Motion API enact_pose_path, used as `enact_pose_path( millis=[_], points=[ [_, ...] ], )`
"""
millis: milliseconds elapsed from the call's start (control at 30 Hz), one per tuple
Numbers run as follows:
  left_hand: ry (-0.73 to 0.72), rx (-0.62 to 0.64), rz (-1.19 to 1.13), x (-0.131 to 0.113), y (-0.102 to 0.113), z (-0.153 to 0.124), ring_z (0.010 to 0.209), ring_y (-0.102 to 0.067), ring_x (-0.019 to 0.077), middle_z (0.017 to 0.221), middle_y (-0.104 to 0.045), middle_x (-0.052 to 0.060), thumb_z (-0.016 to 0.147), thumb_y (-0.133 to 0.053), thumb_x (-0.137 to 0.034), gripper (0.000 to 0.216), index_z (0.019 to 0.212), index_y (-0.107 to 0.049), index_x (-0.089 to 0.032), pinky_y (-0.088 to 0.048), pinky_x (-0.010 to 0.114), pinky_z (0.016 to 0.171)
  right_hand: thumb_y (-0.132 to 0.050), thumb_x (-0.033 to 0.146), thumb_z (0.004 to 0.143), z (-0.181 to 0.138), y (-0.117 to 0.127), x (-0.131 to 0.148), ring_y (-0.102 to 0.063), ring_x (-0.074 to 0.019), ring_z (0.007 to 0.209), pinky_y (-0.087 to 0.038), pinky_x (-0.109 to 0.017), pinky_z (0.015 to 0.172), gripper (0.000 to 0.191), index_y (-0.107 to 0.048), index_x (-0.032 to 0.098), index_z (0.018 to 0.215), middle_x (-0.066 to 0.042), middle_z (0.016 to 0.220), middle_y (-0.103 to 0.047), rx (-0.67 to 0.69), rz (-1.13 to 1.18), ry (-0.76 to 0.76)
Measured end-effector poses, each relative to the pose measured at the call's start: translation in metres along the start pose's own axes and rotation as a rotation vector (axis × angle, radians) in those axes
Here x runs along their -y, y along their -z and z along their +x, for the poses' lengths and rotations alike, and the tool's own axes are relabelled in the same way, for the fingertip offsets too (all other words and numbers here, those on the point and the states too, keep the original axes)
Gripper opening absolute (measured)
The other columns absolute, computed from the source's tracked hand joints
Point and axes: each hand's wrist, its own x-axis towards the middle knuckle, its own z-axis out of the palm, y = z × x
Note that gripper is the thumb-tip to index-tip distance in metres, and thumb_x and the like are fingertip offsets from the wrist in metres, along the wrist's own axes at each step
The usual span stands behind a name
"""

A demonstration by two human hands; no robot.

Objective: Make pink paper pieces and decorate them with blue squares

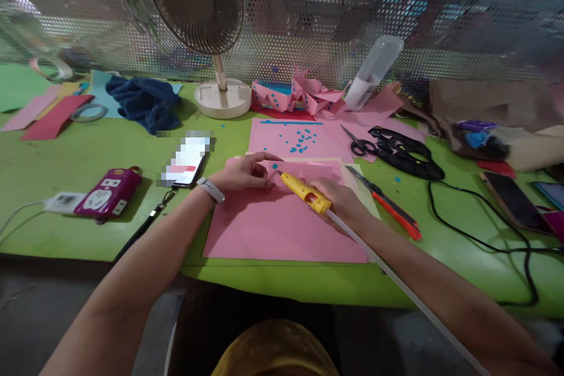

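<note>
My right hand is wrapped round a yellow hot glue gun. A long whitish glue stick trails from its back end along my forearm. The gun's tip points at a small blue paper square close to my left fingers. With curled fingers, my left hand grips a pink paper piece, partly hidden by the fingers. Both hands are over a large pink sheet. Behind them, many blue bits are scattered on another pink sheet.
Right of the sheets lie a red-handled cutter, black scissors and a black cable. A phone and a purple power socket lie left. Folded pink paper, a fan and a plastic bottle stand behind.
</note>
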Motion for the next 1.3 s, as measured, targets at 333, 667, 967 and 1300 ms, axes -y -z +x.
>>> enact_pose_path(
  millis=[333,667,967,1300],
  points=[
    [-0.023,0.001,-0.008,0.0014,0.0000,0.0000,0.066,-0.068,0.0132,0.066,-0.064,-0.004,0.078,-0.076,-0.025,0.061,0.133,-0.049,-0.019,-0.051,0.023,0.062,-0.048,0.030,0.093,-0.0003,0.0008,0.0028,-0.064,-0.0223,0.076,-0.045,-0.032,0.063,0.018,-0.053,0.021,0.108,-0.009,0.096,-0.066,-0.008,-0.009,0.045],
    [-0.013,-0.011,0.000,0.0005,-0.0002,-0.0003,0.065,-0.066,0.0131,0.065,-0.062,-0.005,0.076,-0.077,-0.027,0.063,0.133,-0.050,-0.018,-0.049,0.022,0.060,-0.048,0.026,0.092,0.0007,0.0035,0.0037,-0.063,-0.0229,0.078,-0.045,-0.032,0.064,0.018,-0.050,0.019,0.108,-0.010,0.096,-0.064,-0.010,-0.017,0.088],
    [-0.019,-0.014,0.010,0.0028,-0.0007,-0.0003,0.067,-0.068,0.0152,0.066,-0.064,-0.003,0.077,-0.076,-0.027,0.063,0.134,-0.050,-0.018,-0.050,0.024,0.061,-0.048,0.024,0.090,0.0003,0.0069,0.0065,-0.062,-0.0221,0.076,-0.044,-0.032,0.064,0.018,-0.047,0.021,0.107,-0.007,0.092,-0.063,0.014,0.002,0.106],
    [0.001,-0.014,-0.015,0.0014,-0.0012,-0.0007,0.067,-0.067,0.0144,0.066,-0.062,-0.005,0.077,-0.076,-0.026,0.063,0.133,-0.049,-0.018,-0.050,0.024,0.062,-0.049,0.025,0.090,0.0003,0.0083,0.0061,-0.061,-0.0238,0.078,-0.045,-0.034,0.065,0.021,-0.048,0.018,0.110,-0.010,0.096,-0.064,0.032,-0.048,0.135]
  ],
)
